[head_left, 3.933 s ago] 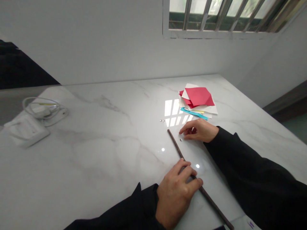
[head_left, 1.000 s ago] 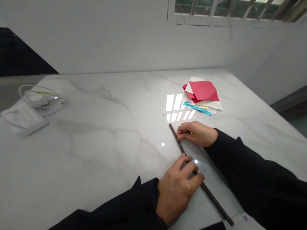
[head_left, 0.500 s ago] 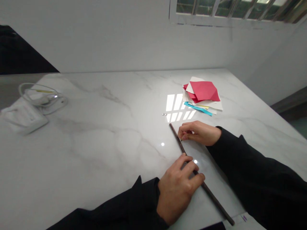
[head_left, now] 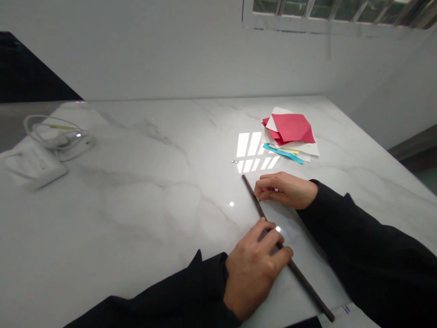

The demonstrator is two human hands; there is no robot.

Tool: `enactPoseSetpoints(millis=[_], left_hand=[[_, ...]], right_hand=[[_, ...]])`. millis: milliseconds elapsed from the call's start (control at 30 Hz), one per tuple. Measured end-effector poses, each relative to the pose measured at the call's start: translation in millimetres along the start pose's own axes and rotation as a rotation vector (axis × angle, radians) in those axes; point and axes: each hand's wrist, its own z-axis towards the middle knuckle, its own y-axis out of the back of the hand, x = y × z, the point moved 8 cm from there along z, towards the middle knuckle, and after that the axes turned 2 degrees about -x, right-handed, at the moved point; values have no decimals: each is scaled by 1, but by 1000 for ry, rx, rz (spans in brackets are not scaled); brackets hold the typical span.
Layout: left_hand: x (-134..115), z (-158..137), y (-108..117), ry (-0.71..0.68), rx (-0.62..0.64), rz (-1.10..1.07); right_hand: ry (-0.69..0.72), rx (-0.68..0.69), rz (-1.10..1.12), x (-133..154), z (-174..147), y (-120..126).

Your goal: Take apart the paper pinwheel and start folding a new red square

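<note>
A long, thin, dark brown stick [head_left: 309,286] lies slantwise on the table. My left hand [head_left: 254,262] grips it near its middle, the fingers curled over it against the tabletop. Beside the stick's far part is my right hand [head_left: 282,189], its thumb and fingers pinched together. A tiny pointed tip shows below those fingertips, against or very close to the stick. The rest of that small thing is hidden in the fingers, so I cannot make out what it is.
White marble-patterned table [head_left: 136,218]. A pile of cut paper [head_left: 293,127], red, white, yellow and blue, lies beyond my right hand. Two tiny shiny pieces [head_left: 235,161] sit near the stick's far end. A white power strip [head_left: 36,166] with a coiled cable [head_left: 56,117] is far left.
The view has shifted very slightly. Both hands and the stick keep nearly the same places, and the right hand's pinch stays beside the stick.
</note>
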Motion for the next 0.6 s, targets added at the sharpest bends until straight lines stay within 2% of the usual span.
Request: enactPoseSetpoints(millis=[600], left_hand=[[1,-1,-8,-11,82,34]], right_hand=[[-89,77,-75,12,6,1]])
